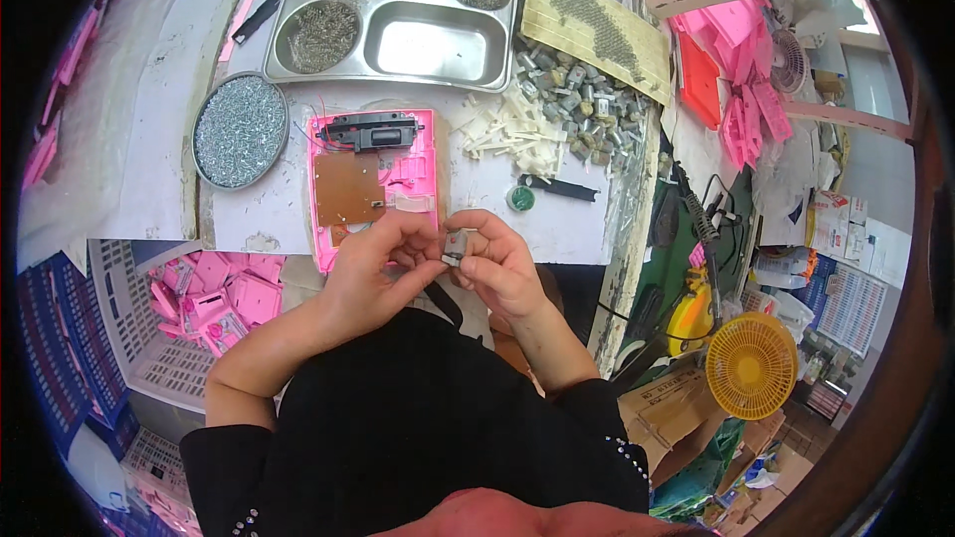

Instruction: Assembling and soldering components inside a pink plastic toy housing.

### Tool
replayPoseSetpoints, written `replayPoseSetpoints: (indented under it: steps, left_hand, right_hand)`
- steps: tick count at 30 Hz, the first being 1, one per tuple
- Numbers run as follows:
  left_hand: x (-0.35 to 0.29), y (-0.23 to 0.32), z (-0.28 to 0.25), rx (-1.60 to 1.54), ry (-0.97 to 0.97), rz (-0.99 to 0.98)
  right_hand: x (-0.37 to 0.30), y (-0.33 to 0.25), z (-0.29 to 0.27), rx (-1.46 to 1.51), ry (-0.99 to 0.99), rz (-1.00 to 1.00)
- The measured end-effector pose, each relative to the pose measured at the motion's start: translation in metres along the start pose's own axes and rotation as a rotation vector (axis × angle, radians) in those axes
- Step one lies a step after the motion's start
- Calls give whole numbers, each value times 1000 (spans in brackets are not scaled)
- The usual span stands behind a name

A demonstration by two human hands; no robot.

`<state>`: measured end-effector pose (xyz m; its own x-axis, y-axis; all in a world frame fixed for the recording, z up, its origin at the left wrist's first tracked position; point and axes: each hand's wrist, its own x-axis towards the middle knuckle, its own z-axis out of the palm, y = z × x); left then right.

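Note:
Just off the near edge of the pink casing, my two hands meet around a small grey metal motor [455,244]. Thumb and fingers of my right hand [502,268] pinch it from the right. My left hand [383,259] is closed too, its fingertips on the motor's left side. The open pink casing [423,154] lies on the table beyond my hands. Inside it are a brown circuit board [343,187] and a black plastic mechanism [370,132]. A thin red wire rises from its upper left.
A round dish of small screws [240,129] sits left of the casing. Behind is a steel compartment tray [438,45] with metal bits. To the right lie white plastic parts [517,129], a motor pile [587,109], a black strip [559,187] and a green-filled pot [520,199].

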<state>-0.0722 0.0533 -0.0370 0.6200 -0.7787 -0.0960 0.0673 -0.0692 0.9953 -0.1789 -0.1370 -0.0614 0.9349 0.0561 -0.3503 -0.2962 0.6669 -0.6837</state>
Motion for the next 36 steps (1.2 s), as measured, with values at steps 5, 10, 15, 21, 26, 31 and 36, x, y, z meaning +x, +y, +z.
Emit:
replayPoseSetpoints:
  steps: [5,10,15,21,26,31,36]
  left_hand:
    - [-4,-5,0,-7,15,-9]
    - [-3,-2,0,-11,19,11]
    - [-3,0,3,-22,17,16]
    - [-3,-5,6,-9,84,97]
    - [-2,-9,-7,438,110,419]
    - [1,-4,-13,356,154,491]
    - [-3,-6,-15,272,170,406]
  right_hand:
    - [-6,3,10,-364,60,-184]
    - [-9,2,7,-140,33,-243]
    - [-11,5,2,-204,1,-177]
    - [-12,12,2,-527,87,-297]
    - [2,-17,12,-981,34,-606]
    - [11,-33,16,-1182,-108,-748]
    - [22,-23,18,-1194,-124,-952]
